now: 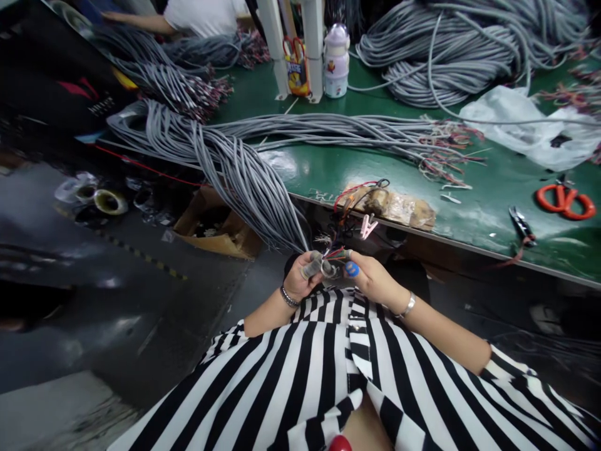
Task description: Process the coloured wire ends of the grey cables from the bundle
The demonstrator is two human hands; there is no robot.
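My left hand (303,275) is closed round the end of a grey cable (315,263), its fingertips wrapped in grey tape. My right hand (369,275) pinches the thin coloured wires (335,254) that stick out of that cable end; a blue cap covers its thumb tip. Both hands meet just below the front edge of the green table (338,169), above my striped shirt. A thick bundle of grey cables (244,175) hangs from the table down toward my left hand.
Orange scissors (566,202) and black cutters (520,223) lie at the table's right. Big grey cable coils (460,50), a white plastic bag (521,122), a white bottle (337,59) and a taped packet with a pink clip (369,225) are there too. Another person's arm (136,22) works at far left. A cardboard box (211,225) sits on the floor.
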